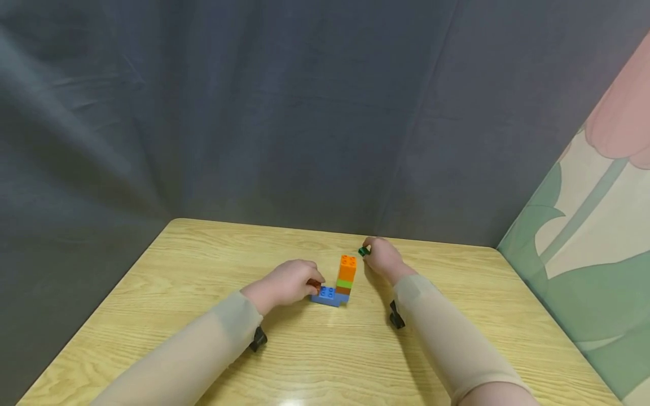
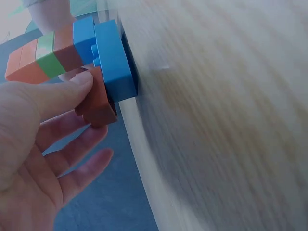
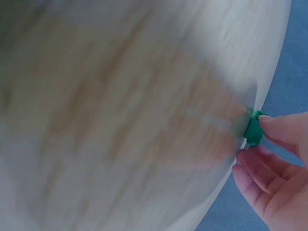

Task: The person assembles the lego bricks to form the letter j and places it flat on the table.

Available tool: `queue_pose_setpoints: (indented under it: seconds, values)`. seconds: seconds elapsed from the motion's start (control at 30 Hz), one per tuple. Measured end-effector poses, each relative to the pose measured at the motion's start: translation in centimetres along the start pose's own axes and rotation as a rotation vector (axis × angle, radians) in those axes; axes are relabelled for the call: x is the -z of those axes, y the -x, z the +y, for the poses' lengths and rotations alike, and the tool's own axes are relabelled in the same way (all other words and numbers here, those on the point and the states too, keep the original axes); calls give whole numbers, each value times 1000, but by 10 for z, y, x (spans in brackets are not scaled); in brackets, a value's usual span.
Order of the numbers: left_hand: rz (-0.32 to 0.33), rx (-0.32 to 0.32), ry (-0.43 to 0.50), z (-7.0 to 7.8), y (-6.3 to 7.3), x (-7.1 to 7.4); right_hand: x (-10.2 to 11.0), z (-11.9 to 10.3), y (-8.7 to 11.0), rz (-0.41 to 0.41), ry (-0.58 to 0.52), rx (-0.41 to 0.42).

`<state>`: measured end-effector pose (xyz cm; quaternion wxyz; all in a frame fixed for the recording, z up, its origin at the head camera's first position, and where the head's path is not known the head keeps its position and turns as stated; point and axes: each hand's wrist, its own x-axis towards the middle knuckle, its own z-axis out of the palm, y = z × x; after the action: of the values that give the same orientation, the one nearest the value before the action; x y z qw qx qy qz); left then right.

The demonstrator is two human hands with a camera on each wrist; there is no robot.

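My left hand (image 1: 291,282) pinches a reddish-brown brick (image 2: 98,101) between thumb and fingers, at the left end of a long blue brick (image 1: 326,299). Whether that brick is pressed fully down I cannot tell. A small tower of building bricks rises at the right of the blue one: a blue piece at the bottom, then brown, a lime green brick (image 1: 344,283) and an orange top (image 1: 347,266). Farther back, my right hand (image 1: 383,256) holds a small dark green brick (image 3: 253,129) by thumb and fingertips, close to the tabletop. The fingers hide part of it.
A light wooden table (image 1: 167,270) lies under both hands, its far edge just behind the right hand. A dark grey curtain (image 1: 304,124) hangs behind it. On the right is a panel with a flower print (image 1: 599,237). Black straps show below both wrists.
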<state>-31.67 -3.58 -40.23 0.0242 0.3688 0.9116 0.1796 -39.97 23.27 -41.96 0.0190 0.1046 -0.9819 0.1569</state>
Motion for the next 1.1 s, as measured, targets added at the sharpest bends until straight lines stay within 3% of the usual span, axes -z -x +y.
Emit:
queue_pose_setpoints:
  seconds: [0.3,0.57,0.83,1.1]
  values:
    - [-104,4,164,0,-1,5,-5,-6,0,-19,-117,106]
    - [-137,15,253,-4,-2,1,-11,-10,0,-31,-216,170]
    - [-183,8,341,-4,-3,-4,-11,-7,-1,-45,-277,181]
    - [-238,10,387,-6,-7,-10,-11,-6,-2,-64,-256,178]
